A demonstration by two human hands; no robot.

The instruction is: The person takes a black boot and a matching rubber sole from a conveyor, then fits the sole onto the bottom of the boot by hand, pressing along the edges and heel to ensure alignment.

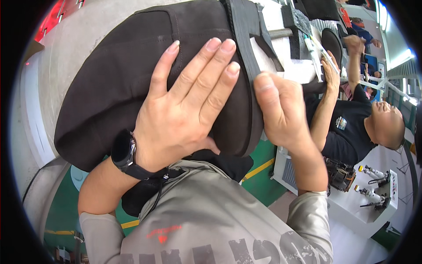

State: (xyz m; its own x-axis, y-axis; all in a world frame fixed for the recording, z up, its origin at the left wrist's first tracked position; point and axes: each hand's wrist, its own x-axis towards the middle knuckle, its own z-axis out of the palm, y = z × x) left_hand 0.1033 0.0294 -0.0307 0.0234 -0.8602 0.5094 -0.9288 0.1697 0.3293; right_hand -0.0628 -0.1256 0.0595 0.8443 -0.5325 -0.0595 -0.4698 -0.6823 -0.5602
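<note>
A dark brown boot (114, 75) fills the middle of the view, lying on its side with its black sole (246, 57) facing right. My left hand (180, 97) lies open on its upper, fingers stretched and somewhat apart, a black watch on that wrist. Against the sole's edge rests the thumb of my right hand (281, 105). The fingers of that hand are curled closed, and whatever they may hold is hidden. A seam runs up the boot near my left little finger.
At the upper right a hammer-like tool (281, 33) lies on a white surface. Beyond it, another person's hand (332, 72) is close to slim white and green tools (314, 55) and another dark shoe (332, 44). Machine fittings (371, 193) stand on a white cabinet at right.
</note>
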